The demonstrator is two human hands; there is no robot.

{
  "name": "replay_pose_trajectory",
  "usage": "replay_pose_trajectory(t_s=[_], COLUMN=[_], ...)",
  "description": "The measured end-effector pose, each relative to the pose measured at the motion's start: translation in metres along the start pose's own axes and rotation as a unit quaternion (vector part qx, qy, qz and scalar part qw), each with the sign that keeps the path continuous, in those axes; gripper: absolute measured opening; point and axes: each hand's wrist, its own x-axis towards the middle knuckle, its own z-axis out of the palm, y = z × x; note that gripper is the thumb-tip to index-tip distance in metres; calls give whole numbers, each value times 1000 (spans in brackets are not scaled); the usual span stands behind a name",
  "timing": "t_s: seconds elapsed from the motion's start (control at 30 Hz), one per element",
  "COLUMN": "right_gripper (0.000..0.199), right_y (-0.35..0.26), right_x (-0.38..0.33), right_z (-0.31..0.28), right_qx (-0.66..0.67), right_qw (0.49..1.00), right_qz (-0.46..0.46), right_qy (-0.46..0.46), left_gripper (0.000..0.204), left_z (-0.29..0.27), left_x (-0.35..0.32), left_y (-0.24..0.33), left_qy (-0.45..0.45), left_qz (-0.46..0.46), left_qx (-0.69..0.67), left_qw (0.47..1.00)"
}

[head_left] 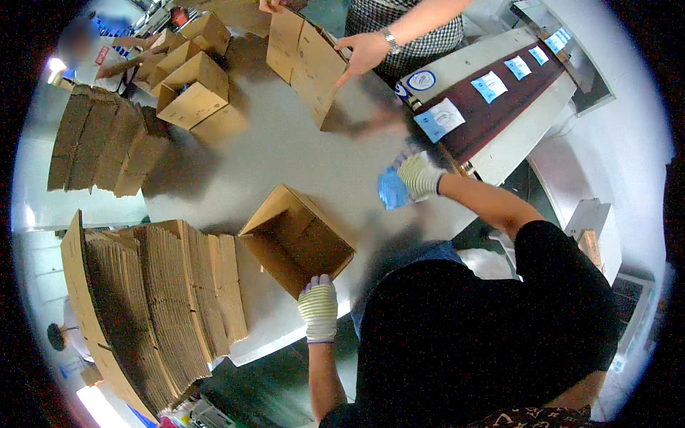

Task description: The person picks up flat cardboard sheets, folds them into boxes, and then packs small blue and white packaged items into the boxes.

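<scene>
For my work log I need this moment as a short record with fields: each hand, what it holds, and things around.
left hand: gloved left hand grips the near corner of an open cardboard box
right hand: gloved right hand holds a blue packet
surface: grey table
conveyor: dark belt carrying white and blue packets
left side: stacks of flat cartons
far side: another person's hand on a carton

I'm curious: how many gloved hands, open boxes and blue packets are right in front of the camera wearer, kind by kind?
Gloved hands: 2, the left hand and the right hand
Open cardboard box: 1
Blue packet: 1
Total: 4
</scene>
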Motion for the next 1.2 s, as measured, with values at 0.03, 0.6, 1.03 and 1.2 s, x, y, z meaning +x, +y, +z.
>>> replay_pose_trajectory(t_s=[0.03,0.6,1.03,1.2], right_gripper=[46,54,53,59], right_y=[-21,-167,-234,-201], right_x=[-17,-85,-28,-79], right_z=[4,-160,-64,-113], right_qx=[-45,355,133,259], right_qw=[997,805,935,875], right_qz=[-10,-384,-323,-352], right_qy=[63,281,52,208], left_gripper=[4,16,23,19], left_z=[5,42,55,27], left_x=[-3,-40,-51,-37], left_y=[0,41,52,52], left_qy=[29,109,-9,32], left_qz=[1,23,9,-1], left_qx=[17,49,41,33], left_qw=[999,993,999,999])
